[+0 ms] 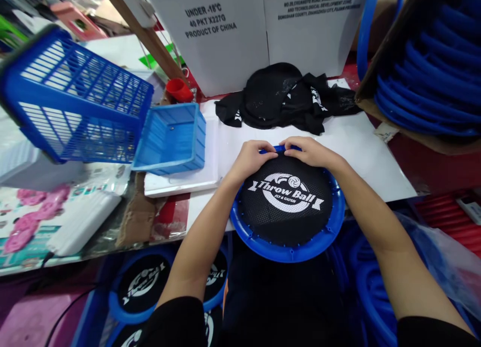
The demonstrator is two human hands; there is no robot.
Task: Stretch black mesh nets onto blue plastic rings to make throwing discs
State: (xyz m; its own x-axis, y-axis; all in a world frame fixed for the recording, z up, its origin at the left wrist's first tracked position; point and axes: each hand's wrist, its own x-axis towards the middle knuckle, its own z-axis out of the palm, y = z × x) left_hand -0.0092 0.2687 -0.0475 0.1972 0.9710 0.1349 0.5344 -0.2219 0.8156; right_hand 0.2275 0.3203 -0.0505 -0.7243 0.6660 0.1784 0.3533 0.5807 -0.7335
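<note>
A round blue plastic ring (323,237) with a black mesh cover printed "Throw Ball" (287,199) lies at the near edge of a white board (361,151). My left hand (251,156) and my right hand (310,151) both press on the far rim of the ring, fingers curled over the edge of the black mesh, fingertips almost touching. A heap of loose black mesh covers (285,96) lies just beyond my hands on the board.
A small blue tray (171,136) and a larger blue slotted basket (75,96) stand to the left, a red cup (178,89) behind them. A carton of blue rings (428,61) is at the right. Finished discs (145,284) are stacked below the table edge. White printed cardboard (225,31) stands at the back.
</note>
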